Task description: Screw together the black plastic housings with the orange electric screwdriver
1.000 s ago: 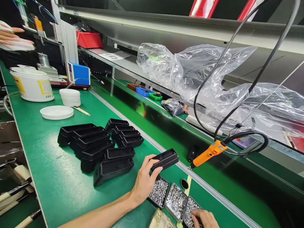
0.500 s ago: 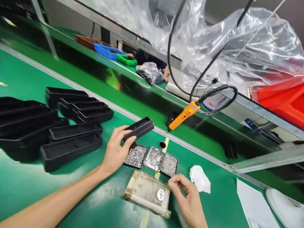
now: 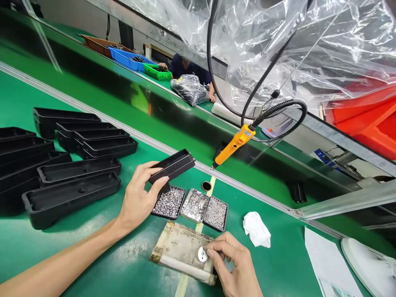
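My left hand [image 3: 139, 196] grips a long, open-topped black plastic housing [image 3: 173, 166] between thumb and fingers, tilted above the trays. The thumb and index finger of my right hand [image 3: 236, 262] are pinched together at the right edge of a round silver disc [image 3: 202, 254] with small holes. Whether they hold the disc's rim or some tiny part cannot be made out. Beneath the disc lies a worn, taped, pale block [image 3: 179, 247]. Behind it stand a tray of shiny metal pieces [image 3: 169, 202], a tray of silver parts [image 3: 194, 205] and a tray of small metal pieces [image 3: 215, 213].
Several black housings [image 3: 74, 194] lie at left. An orange electric screwdriver [image 3: 233, 144] hangs from a cable beyond the trays, near a small round black cap [image 3: 206, 186]. At right are a crumpled white cloth [image 3: 256, 229] and paper [image 3: 324, 260]. Another person [image 3: 192, 72] sits across.
My right hand has moved in from the pale block's right edge to the disc. My left hand still holds the black housing above the trays. The view has shifted slightly.
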### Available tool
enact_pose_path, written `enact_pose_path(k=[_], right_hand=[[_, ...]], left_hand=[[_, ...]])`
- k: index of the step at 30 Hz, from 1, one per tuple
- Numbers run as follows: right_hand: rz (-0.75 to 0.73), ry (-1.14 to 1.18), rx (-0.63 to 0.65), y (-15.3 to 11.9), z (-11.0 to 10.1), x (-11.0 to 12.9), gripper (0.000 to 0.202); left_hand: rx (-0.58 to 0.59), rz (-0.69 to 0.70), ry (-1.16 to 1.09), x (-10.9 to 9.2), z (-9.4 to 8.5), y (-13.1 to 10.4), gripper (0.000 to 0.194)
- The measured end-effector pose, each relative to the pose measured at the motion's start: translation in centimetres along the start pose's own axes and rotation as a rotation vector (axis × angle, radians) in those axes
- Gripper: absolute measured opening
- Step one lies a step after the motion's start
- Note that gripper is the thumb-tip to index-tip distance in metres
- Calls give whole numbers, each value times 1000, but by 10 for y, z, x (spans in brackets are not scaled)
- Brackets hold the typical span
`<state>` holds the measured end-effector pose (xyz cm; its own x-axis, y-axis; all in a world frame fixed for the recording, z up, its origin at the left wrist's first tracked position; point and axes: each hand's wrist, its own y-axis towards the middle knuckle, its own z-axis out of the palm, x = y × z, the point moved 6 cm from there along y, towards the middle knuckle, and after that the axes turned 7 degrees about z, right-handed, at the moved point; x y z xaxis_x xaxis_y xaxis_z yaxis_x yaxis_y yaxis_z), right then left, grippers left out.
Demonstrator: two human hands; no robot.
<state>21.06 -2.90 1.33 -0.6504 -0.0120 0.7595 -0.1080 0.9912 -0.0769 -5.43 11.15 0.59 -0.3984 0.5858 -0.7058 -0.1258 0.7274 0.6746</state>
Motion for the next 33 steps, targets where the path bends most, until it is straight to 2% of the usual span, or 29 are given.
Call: enact_pose_path(k=[15,21,27,33], right_hand=[[-105,-44,-18,-4,0,6,15],[-157,-63,-103,-4,3,7,14],[-194,-124,-128,-4,3,9,15],[-211,-177,-88,-5,1,16,14]], left_hand=[[-8,-5,-20,-1,-1,0,21],[3,-3,-27,-2,-1,0,21],[0,-6,-21,-4,-1,0,22],[-6,-10,-20,-5,-2,0,21]])
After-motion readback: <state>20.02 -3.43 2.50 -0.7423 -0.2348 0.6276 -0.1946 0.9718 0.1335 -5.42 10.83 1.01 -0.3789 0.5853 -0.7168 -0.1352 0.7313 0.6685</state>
